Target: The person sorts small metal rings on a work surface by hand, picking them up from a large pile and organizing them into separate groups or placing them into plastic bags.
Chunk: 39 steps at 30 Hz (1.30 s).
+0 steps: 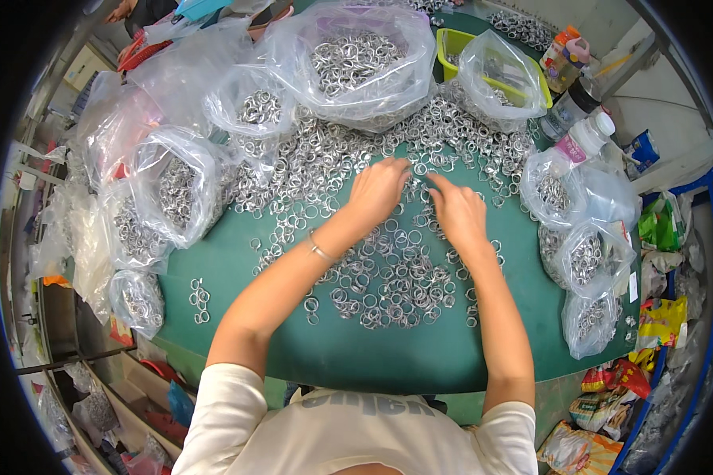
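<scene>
Small silvery metal rings [420,277] lie loose in a cluster on the green tabletop [309,352], close to my body. A larger heap of rings [309,170] spreads behind it. My left hand [379,190] rests at the heap's near edge, its fingers drawn together; whatever they pinch is too small to make out. Just to its right, my right hand [458,210] reaches in with the index finger stretched out and the thumb apart from it. A few rings lie in the gap between my fingertips. A thin bracelet [322,252] circles my left wrist.
Clear plastic bags of rings stand at the left [178,190], back [356,71] and right [586,261]. A lime-green basket [444,51] sits at the back right beside several bottles [582,138]. A short row of rings [200,301] lies apart at the left.
</scene>
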{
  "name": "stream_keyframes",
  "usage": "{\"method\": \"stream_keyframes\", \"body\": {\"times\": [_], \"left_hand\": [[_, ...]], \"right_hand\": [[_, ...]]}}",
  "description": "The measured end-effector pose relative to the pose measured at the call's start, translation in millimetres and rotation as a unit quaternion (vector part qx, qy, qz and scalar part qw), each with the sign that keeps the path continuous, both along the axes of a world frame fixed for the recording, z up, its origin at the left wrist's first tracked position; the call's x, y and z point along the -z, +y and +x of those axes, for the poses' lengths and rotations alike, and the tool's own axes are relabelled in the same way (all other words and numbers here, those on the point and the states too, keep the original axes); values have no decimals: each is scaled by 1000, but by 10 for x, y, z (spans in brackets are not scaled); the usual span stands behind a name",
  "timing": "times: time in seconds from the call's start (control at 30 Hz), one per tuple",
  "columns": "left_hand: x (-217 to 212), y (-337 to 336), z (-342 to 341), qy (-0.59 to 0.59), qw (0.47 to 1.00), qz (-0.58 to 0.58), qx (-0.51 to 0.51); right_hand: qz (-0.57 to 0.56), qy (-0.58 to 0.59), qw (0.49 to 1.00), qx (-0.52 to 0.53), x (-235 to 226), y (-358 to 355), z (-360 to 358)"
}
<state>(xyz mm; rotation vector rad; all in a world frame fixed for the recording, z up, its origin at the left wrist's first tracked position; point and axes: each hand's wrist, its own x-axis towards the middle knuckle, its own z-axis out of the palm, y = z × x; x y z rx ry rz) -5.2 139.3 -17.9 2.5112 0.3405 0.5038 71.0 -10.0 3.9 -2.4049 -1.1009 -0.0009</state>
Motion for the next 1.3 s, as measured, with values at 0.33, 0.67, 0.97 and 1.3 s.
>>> {"method": "stream_keyframes", "body": {"times": [0.33,0.67,0.97,1.3], "left_hand": [[-100,103,-454,8,911,-412,4],[-392,-188,-1319,106,597,-795,-23],[-143,184,-569,131,983,8,-128],[-239,-10,-1123,109,988,-113,2]], "right_hand": [[144,175,972,-61,63,-138,-70],[326,823,462,-67,-20,-537,-595],[155,-15,987,-33,309,24,-118],[-34,-20,975,-217,44,-499,-791]]}}
